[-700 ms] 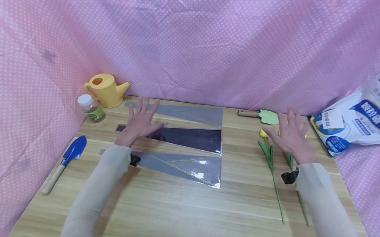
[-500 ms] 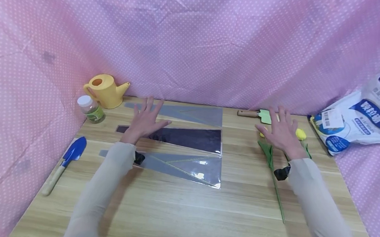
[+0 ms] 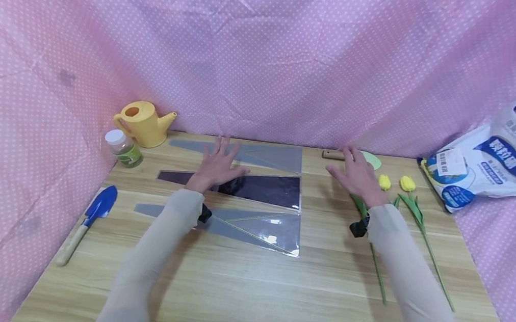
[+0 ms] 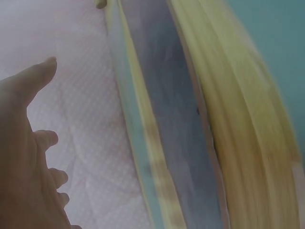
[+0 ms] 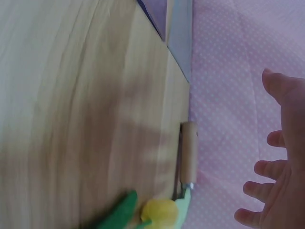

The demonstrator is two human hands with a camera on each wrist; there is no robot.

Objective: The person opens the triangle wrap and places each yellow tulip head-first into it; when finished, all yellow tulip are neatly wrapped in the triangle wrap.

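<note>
My left hand point(image 3: 218, 170) hovers with spread fingers over a dark tapered flat sleeve point(image 3: 269, 190) and holds nothing. A grey tapered sleeve point(image 3: 281, 158) lies behind that one, another clear-grey sleeve point(image 3: 261, 225) in front. On the right side, my right hand point(image 3: 358, 177) is spread above the table, its fingertips overlapping a light-green trowel point(image 3: 370, 159) with a wooden handle point(image 5: 189, 152). Yellow tulips lie beside it: two blooms show, one tulip point(image 3: 384, 182) and another tulip point(image 3: 407, 183). A third stem point(image 3: 378, 274) runs under the hand, its bloom hidden in the head view.
At the back left stand a yellow watering can point(image 3: 146, 125) and a white-lidded jar point(image 3: 127, 152). A blue trowel point(image 3: 99, 203) lies along the left edge. A white printed bag point(image 3: 493, 156) leans at the back right. Pink dotted cloth point(image 3: 266, 69) walls the wooden table.
Both spread hands have moved inward, the left one to the right and the right one to the left. Two tulip blooms and the green trowel blade's right part have come out from behind the right hand.
</note>
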